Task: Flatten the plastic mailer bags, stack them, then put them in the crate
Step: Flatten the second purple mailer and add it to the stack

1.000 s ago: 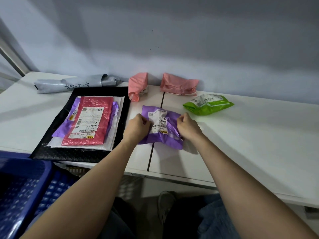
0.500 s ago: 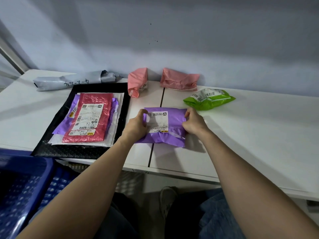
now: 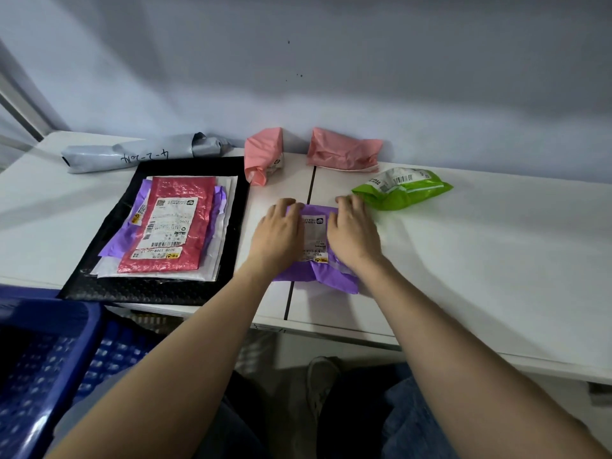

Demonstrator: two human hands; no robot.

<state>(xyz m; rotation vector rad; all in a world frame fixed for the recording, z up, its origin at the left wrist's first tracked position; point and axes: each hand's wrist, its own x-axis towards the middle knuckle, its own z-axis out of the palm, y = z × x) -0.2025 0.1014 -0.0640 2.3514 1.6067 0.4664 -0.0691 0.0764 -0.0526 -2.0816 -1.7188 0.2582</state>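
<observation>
White table [image 3: 496, 260] w/ a blue plastic crate [image 3: 43, 359] at its near-left edge. Far left on the table: flat stack of mailers on a black padded mailer [image 3: 231, 200], red bubble mailer [image 3: 178, 226] on top. Mid-table, crumpled purple plastic mailer bag [image 3: 318, 276] under both my palms: left hand [image 3: 278, 236] & right hand [image 3: 354, 236], fingers straight, pressing down.
</observation>
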